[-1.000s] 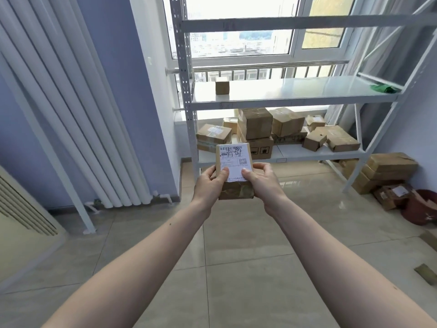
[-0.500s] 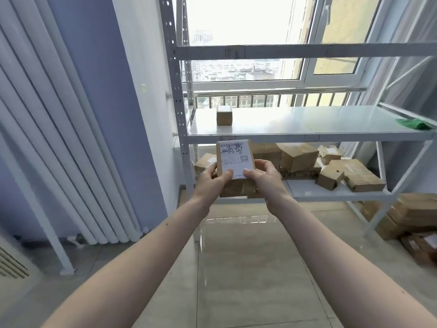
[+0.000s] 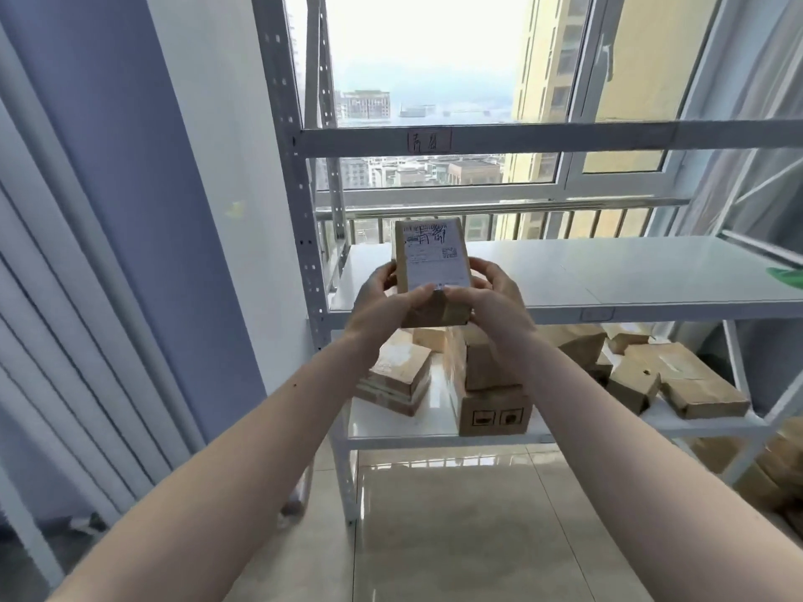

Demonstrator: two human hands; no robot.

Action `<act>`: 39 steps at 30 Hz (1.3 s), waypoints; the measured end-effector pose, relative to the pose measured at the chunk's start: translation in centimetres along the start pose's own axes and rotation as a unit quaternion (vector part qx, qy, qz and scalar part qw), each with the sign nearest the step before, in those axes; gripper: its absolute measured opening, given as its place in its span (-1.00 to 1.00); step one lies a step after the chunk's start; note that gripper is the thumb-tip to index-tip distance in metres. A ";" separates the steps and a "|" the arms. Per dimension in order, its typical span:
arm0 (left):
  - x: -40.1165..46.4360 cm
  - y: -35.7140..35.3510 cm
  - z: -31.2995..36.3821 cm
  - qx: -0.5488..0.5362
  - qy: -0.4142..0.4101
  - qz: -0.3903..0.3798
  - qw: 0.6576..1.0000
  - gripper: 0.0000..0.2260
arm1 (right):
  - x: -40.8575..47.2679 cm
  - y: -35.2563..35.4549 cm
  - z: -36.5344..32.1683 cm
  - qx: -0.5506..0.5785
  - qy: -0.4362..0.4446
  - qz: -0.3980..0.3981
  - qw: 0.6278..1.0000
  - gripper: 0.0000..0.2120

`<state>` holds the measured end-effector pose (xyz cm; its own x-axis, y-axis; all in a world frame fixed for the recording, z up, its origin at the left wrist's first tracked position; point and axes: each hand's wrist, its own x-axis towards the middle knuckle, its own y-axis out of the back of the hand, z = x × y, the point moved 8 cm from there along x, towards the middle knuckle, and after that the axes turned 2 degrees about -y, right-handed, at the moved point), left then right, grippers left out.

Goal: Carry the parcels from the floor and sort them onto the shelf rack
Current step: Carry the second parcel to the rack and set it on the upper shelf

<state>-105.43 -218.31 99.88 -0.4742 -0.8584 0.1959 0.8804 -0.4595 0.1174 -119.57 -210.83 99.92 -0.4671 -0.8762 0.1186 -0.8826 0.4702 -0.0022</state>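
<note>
A small brown parcel [image 3: 436,271] with a white shipping label on top is held between both hands, over the left front of the middle shelf [image 3: 608,275] of the white rack. My left hand [image 3: 382,302] grips its left side, thumb on the label's lower edge. My right hand [image 3: 491,297] grips its right side in the same way. Several brown parcels [image 3: 491,384] lie on the lower shelf [image 3: 391,423]. The small box seen earlier on the middle shelf is hidden behind the held parcel.
The rack's perforated left post [image 3: 300,236] stands just left of my hands. A handwritten tag [image 3: 429,140] sits on the upper beam. Something green [image 3: 788,275] lies at the middle shelf's right end. More parcels [image 3: 764,471] lie on the floor at the right. A white radiator [image 3: 65,297] lines the left wall.
I have walked up close to the rack. Both hands have lifted the parcel from below the middle shelf's edge to above its left front.
</note>
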 end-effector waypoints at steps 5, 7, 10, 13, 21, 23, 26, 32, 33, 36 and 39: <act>6.5 0.9 2.4 -0.013 -0.045 -0.006 0.999 -0.47 | 6.2 -0.6 -2.5 0.003 0.054 0.004 0.999 -0.43; 8.9 1.2 3.2 -0.024 -0.056 -0.003 0.998 -0.40 | 8.4 -0.7 -3.4 0.011 0.068 0.006 0.998 -0.46; 12.0 1.6 4.4 -0.039 -0.074 0.007 0.996 -0.38 | 11.5 -0.8 -4.9 0.010 0.089 0.011 0.996 -0.42; 15.0 2.0 6.0 -0.047 -0.107 0.013 0.993 -0.36 | 14.2 -0.7 -7.0 0.007 0.121 0.018 0.993 -0.43; 23.1 2.3 12.1 -0.018 -0.179 0.014 0.984 -0.47 | 21.9 0.3 -13.3 0.004 0.167 0.004 0.986 -0.46; 24.8 2.1 13.5 0.009 -0.196 0.026 0.980 -0.52 | 23.8 0.7 -14.6 -0.007 0.177 0.001 0.984 -0.46; 27.2 2.0 15.4 0.041 -0.220 0.066 0.972 -0.60 | 26.5 1.1 -16.4 -0.034 0.206 0.010 0.978 -0.47; 32.0 2.0 17.0 0.062 -0.239 0.097 0.964 -0.69 | 32.6 1.4 -19.0 -0.082 0.248 0.039 0.964 -0.42; 32.8 2.0 16.9 0.067 -0.235 0.095 0.965 -0.70 | 33.6 1.3 -19.1 -0.090 0.249 0.043 0.963 -0.41; 35.3 2.1 16.4 0.095 -0.227 0.094 0.965 -0.65 | 36.3 1.0 -19.0 -0.120 0.242 0.049 0.962 -0.46; 37.5 2.6 15.7 0.107 -0.213 0.097 0.966 -0.58 | 38.4 0.7 -18.3 -0.144 0.226 0.044 0.962 -0.37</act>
<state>-121.08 -248.09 122.85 -0.3018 -0.7310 0.6120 0.9524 -0.2028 0.2274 -137.12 -242.28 122.60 -0.4114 -0.7267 0.5502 -0.7581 0.6079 0.2361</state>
